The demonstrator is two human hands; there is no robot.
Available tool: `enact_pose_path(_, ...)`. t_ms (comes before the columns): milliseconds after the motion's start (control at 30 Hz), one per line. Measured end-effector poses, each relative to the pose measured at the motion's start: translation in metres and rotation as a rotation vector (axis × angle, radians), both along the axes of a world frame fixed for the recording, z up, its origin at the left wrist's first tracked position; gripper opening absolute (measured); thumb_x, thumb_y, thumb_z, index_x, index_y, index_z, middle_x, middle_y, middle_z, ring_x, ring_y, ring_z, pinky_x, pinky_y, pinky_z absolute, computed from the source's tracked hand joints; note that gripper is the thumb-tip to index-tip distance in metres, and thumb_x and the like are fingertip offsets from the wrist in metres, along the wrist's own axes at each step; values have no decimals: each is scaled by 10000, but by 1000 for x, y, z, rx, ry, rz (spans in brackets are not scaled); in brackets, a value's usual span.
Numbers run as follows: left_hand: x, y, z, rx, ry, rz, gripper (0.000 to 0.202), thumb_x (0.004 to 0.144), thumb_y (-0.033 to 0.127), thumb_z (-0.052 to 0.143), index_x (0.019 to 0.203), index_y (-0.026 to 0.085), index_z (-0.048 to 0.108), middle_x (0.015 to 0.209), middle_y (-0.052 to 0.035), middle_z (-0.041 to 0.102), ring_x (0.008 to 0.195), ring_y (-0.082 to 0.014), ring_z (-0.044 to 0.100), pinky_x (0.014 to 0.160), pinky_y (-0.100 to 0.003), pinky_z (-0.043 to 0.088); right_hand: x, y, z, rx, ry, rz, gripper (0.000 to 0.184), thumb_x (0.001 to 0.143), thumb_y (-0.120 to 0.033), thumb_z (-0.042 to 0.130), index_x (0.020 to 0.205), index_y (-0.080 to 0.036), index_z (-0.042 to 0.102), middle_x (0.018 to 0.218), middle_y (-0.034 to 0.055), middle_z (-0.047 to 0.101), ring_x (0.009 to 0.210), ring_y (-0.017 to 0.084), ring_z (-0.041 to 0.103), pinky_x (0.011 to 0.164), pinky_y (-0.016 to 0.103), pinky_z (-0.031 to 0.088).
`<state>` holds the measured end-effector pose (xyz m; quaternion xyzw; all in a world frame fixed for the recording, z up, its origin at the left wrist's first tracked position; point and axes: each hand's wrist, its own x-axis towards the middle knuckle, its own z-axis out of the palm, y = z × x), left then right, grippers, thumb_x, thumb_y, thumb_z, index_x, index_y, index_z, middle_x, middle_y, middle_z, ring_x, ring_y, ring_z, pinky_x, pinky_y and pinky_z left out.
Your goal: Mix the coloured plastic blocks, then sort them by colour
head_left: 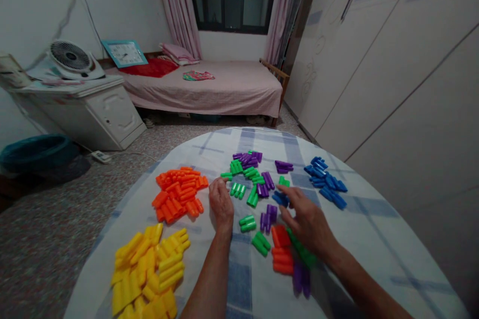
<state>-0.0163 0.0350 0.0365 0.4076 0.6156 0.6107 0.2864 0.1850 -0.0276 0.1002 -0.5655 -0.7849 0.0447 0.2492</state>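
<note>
My left hand [221, 203] rests on the table just right of a pile of orange plastic pieces [177, 194]. Its fingers are curled and close together; whatever may be in them is hidden. My right hand [310, 222] hovers with thumb and forefinger apart beside a small blue piece [280, 199]. Scattered between both hands lie green pieces [238, 190] and purple pieces [265, 185], shaped like short joined tubes. Under and near my right palm are red-orange pieces [282, 250], a partly covered green piece [301, 249] and a purple one [301, 279].
Yellow pieces [147, 274] are heaped at the front left. At the right lies a group of blue pieces [326, 182]. A checked cloth covers the round table [374, 259]. Beyond are a bed [232, 87], a cabinet with a fan [71, 56], and a wardrobe [392, 75].
</note>
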Motion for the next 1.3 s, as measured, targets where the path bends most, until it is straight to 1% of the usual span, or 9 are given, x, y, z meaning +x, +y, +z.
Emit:
enact_pose_path(133,0,0,-1,-24,7,6,357,916,377,306,934,188,608,1007,-70,592,857,-171,581,783,-309,492,74,33,-10,111,-169,-304,325,874,-280,468,1178,-185,528,1095,92,594,847,210,599,720,328,484)
enact_pose_path(267,0,0,-3,-25,46,10,362,920,374,307,926,192,620,989,-67,599,880,-178,581,806,-315,480,122,50,-27,183,-345,-416,314,858,-305,492,1119,-149,570,1020,109,623,913,258,563,786,377,465)
enact_pose_path(467,0,0,-2,-29,38,13,367,919,376,307,925,189,623,977,-63,602,839,-165,582,764,-290,487,130,47,-48,140,-420,-483,286,873,-303,449,1075,-159,591,1023,117,629,915,261,536,773,385,432)
enact_pose_path(600,0,0,-2,-6,49,8,360,922,367,308,909,193,623,973,-65,604,889,-177,582,794,-305,485,128,42,-51,177,-406,-508,316,880,-329,434,1112,-171,579,1089,130,607,962,280,519,783,414,418)
enact_pose_path(767,0,1,-4,7,53,9,355,925,361,311,916,191,622,987,-66,606,931,-180,576,828,-311,479,102,53,-41,182,-229,-362,334,884,-350,445,1119,-167,595,1166,133,588,1074,281,506,888,440,411)
enact_pose_path(967,0,1,-4,-13,45,-5,347,921,348,312,922,193,623,973,-65,598,878,-172,577,788,-301,485,13,85,-31,39,-82,68,435,884,-295,461,1301,-174,491,1376,111,474,1270,243,399,1030,440,344)
enact_pose_path(1100,0,2,-5,11,46,-9,363,920,366,307,912,187,623,1007,-77,592,921,-180,574,808,-312,486,-30,100,-40,-72,-83,144,533,854,-240,489,1377,-177,405,1466,115,374,1346,260,309,1049,490,311)
enact_pose_path(1200,0,2,-4,6,47,-7,370,920,370,301,913,187,622,1003,-77,589,923,-181,576,820,-316,485,-40,101,-45,-83,-41,195,479,853,-229,497,1328,-177,462,1425,112,433,1341,258,318,1042,485,314)
enact_pose_path(1300,0,1,-2,-10,51,-7,370,924,376,297,911,192,617,984,-70,589,912,-176,579,828,-312,481,-37,97,-42,-24,49,236,282,875,-255,486,1125,-192,600,1213,87,599,1190,221,476,1000,426,355)
